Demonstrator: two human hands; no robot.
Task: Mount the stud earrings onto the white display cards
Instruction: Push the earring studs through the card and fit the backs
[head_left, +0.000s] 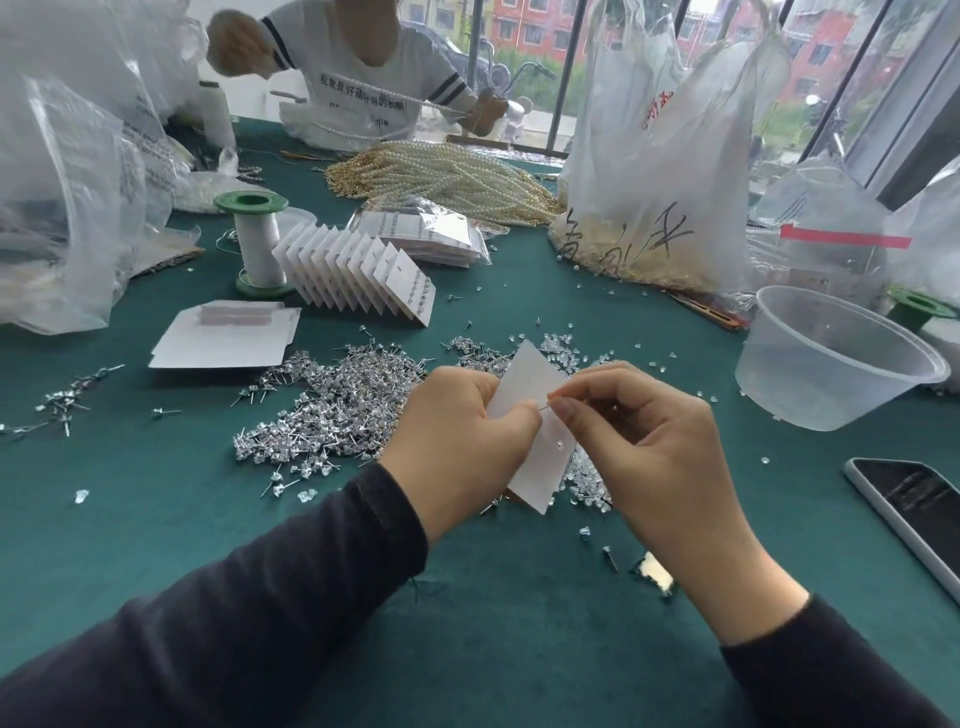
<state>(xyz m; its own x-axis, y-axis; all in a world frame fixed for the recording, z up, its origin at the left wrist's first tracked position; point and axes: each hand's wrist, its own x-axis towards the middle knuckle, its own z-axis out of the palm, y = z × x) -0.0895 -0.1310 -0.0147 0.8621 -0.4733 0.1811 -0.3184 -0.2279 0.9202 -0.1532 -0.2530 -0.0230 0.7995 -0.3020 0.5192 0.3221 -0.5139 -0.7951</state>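
- Far left: clear plastic bags (67, 208) slumped on the green table cloth (156, 545). A few loose studs (57, 402) lie near them.
- Flat white card sheets (223, 338) lie stacked, well apart from the hands.
- Behind them stands an upright thread spool (257, 239) with green ends and white thread.
- Just beside the spool is a fanned row of white cards (358, 270), standing on edge and leaning on one another.
- Across the table sits another person (363, 67) in a white top, hands up on a bead strand.
- Pile of stud earrings (332, 410) spread on the cloth, reaching the left hand.
- Left hand (457, 441), dark sleeve: fingers curled round the display card (524, 374), held tilted above the pile.
- One mounted stud (558, 445) shows on the card's lower half.
- Heap of pearl strands (457, 176) lies at mid-table, far side.
- Right hand (639, 431): thumb and forefinger pinch a stud (545, 408) by its thin pin, the pin touching the card face beside the left thumb.
- Small clear pieces (587, 483) are scattered under and right of the card.
- Large white plastic bag (649, 197) with handwriting stands behind.
- Clear plastic bowl (831, 364) sits to the right of the hands.
- Phone (914, 509) lies face up at the right edge.
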